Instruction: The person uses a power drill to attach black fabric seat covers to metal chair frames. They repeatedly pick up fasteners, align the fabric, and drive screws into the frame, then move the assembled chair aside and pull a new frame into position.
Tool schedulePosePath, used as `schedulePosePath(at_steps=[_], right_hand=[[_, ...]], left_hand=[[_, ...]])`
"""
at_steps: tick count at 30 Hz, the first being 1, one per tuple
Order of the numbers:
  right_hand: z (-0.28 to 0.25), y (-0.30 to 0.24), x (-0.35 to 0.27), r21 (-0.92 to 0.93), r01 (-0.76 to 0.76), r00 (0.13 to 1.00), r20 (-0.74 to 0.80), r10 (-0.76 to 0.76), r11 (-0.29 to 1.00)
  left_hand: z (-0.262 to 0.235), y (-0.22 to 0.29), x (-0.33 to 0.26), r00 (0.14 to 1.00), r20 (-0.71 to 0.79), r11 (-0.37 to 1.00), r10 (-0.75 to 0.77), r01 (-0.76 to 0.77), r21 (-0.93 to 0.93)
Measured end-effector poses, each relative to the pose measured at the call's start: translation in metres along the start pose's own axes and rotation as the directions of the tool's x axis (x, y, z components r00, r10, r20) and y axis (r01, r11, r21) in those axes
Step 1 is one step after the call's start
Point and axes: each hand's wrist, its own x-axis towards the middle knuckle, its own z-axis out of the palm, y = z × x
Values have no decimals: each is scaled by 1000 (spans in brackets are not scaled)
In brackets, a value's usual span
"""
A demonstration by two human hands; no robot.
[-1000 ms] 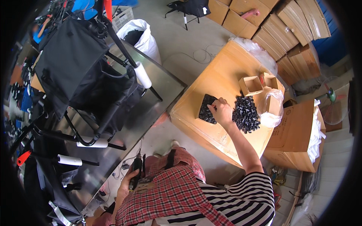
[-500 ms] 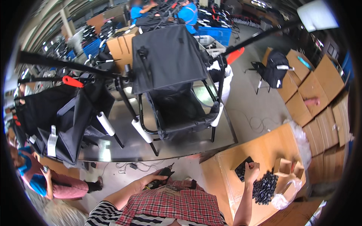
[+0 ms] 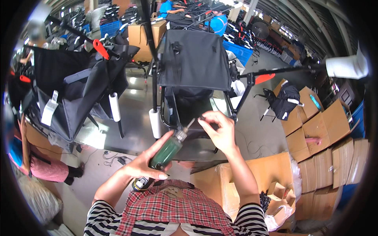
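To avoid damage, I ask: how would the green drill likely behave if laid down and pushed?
The drill has a rounded barrel, so it might roll. It looks hard-cased and probably stays stiff. Its slim bit could catch on things.

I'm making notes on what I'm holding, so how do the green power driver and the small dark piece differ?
The green power driver is far larger than the small dark piece. The driver's body is green with a metal tip; the piece looks plain dark. The left hand grips the driver; the right hand pinches the piece. Both are hand-held, close together.
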Motion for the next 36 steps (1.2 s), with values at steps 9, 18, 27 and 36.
schedulePosePath(at_steps=[9, 18, 27, 36], right_hand=[[71, -28, 65, -17, 180, 980, 86, -178, 984], [113, -33, 84, -199, 497, 861, -13, -509, 845], [122, 32, 146, -81, 48, 984, -169, -61, 996], [155, 142, 259, -736, -353, 861, -13, 509, 577]], left_hand=[[-39, 23, -27, 978, -61, 979, 200, -197, 51], [-99, 20, -28, 968, 188, 879, 167, -60, -473], [-158, 3, -30, 890, 167, 644, 424, -167, -746], [-191, 22, -8, 915, 144, 611, 377, -129, -781]])
